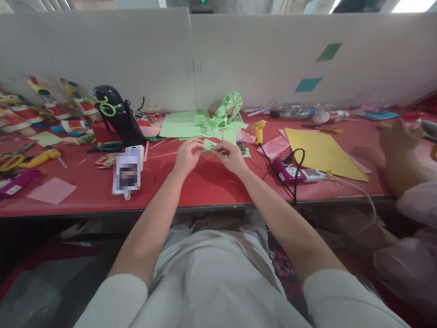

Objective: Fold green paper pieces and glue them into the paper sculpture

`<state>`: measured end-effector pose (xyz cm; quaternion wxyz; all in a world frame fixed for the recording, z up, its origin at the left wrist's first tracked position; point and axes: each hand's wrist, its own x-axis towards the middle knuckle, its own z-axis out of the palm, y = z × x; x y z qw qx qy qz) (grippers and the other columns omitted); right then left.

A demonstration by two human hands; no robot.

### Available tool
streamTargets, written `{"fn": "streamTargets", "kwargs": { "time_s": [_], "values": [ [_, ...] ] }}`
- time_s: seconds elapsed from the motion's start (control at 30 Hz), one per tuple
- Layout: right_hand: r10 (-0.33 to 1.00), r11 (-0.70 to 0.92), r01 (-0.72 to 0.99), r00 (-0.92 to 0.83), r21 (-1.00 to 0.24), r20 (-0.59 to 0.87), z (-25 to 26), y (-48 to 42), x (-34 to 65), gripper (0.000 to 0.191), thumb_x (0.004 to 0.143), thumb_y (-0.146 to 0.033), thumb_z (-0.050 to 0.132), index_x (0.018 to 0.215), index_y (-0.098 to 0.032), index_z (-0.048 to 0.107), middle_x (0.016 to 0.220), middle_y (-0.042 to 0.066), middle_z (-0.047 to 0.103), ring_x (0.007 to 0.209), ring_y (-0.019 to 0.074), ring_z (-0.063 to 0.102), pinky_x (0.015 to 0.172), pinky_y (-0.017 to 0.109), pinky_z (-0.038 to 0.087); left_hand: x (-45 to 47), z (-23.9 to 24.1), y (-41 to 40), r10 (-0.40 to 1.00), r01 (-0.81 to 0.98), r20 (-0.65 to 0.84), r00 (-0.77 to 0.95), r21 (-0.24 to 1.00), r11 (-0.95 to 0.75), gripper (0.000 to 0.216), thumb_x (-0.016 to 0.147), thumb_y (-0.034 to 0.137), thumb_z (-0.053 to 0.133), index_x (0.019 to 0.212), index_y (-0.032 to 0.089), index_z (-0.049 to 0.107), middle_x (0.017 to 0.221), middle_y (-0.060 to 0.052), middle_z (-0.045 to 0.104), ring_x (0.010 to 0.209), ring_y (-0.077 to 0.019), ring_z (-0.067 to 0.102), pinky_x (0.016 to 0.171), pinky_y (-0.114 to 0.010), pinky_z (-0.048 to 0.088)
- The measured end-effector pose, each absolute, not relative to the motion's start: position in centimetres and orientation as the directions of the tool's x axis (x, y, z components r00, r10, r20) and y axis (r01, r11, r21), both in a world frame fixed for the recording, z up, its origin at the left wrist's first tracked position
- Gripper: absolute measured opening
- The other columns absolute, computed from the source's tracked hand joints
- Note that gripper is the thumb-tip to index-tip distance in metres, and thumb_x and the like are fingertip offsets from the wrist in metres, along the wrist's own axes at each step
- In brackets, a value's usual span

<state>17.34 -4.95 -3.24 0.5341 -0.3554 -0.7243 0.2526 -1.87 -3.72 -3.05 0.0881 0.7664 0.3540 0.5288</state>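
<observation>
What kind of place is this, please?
Probably a paper-craft workbench: the left hand and right hand pinch a small green paper piece over a red table, beside folded green paper shapes and a yellow paper sheet.

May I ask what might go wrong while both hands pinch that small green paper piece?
The green paper piece, pinched between left hand and right hand, looks thin and could tear. The black cable loops near the right forearm; a snag might drag the purple device. Scissors lie just beyond the right hand.
</observation>
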Motion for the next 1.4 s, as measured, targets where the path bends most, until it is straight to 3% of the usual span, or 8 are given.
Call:
{"fn": "streamTargets", "kwargs": {
  "time_s": [0.2,0.5,0.57,0.73,1.1,1.4],
  "values": [
    [0.782,0.620,0.276,-0.153,-0.734,0.603,-3.32,-4.81,17.48,0.028,0.081,-0.050,0.068,0.076,-0.022,0.065,0.082,0.004,0.063,0.073,0.0166,0.058,0.067,0.033,0.051,-2.27,-2.76,-3.87,0.630,0.467,0.755,0.183,0.497,-0.731,0.004,0.083,0.023,0.069,0.080,0.020,0.069,0.098,-0.006,0.068,0.094,-0.0203,0.065,0.088,-0.038,0.051],
    [0.791,0.611,0.271,-0.167,-0.744,0.589,-3.23,-4.93,17.35,0.029,0.081,-0.050,0.067,0.076,-0.022,0.066,0.081,0.004,0.063,0.072,0.0164,0.058,0.066,0.031,0.051,-2.35,-2.69,-3.81,0.646,0.501,0.727,0.231,0.480,-0.720,0.008,0.084,0.014,0.062,0.077,0.019,0.063,0.094,-0.006,0.068,0.094,-0.0209,0.064,0.087,-0.037,0.051],
    [0.790,0.611,0.282,-0.153,-0.740,0.594,-3.27,-4.87,17.40,0.029,0.081,-0.051,0.067,0.077,-0.022,0.066,0.081,0.005,0.064,0.072,0.0166,0.059,0.066,0.032,0.051,-2.43,-2.76,-3.78,0.666,0.484,0.716,0.210,0.516,-0.707,0.003,0.083,0.017,0.064,0.085,0.019,0.063,0.097,-0.007,0.068,0.095,-0.0204,0.064,0.087,-0.036,0.052],
    [0.788,0.610,0.295,-0.130,-0.735,0.602,-3.45,-4.60,17.59,0.026,0.081,-0.047,0.069,0.078,-0.022,0.067,0.084,0.005,0.065,0.074,0.0167,0.060,0.068,0.032,0.052,-2.55,-3.24,-3.58,0.764,0.417,0.614,0.198,0.653,-0.633,0.027,0.082,0.017,0.067,0.109,0.018,0.064,0.110,-0.010,0.071,0.097,-0.0206,0.068,0.085,-0.036,0.054],
    [0.779,0.626,0.267,-0.174,-0.733,0.602,-3.72,-4.40,17.67,0.020,0.081,-0.043,0.070,0.079,-0.022,0.069,0.088,0.005,0.066,0.080,0.0178,0.062,0.072,0.033,0.053,-2.21,-3.29,-3.59,0.818,0.411,0.533,0.217,0.710,-0.572,0.025,0.083,0.035,0.069,0.100,0.016,0.073,0.104,-0.012,0.075,0.093,-0.0228,0.070,0.084,-0.038,0.057],
    [0.762,0.648,0.243,-0.190,-0.722,0.619,-3.74,-4.43,17.56,0.022,0.081,-0.044,0.070,0.078,-0.022,0.068,0.090,0.006,0.065,0.085,0.0187,0.062,0.074,0.034,0.054,-2.00,-3.33,-3.62,0.792,0.392,0.571,0.214,0.692,-0.606,0.017,0.082,0.034,0.070,0.089,0.019,0.075,0.089,-0.007,0.076,0.081,-0.0203,0.069,0.077,-0.035,0.056]
  ]
}}
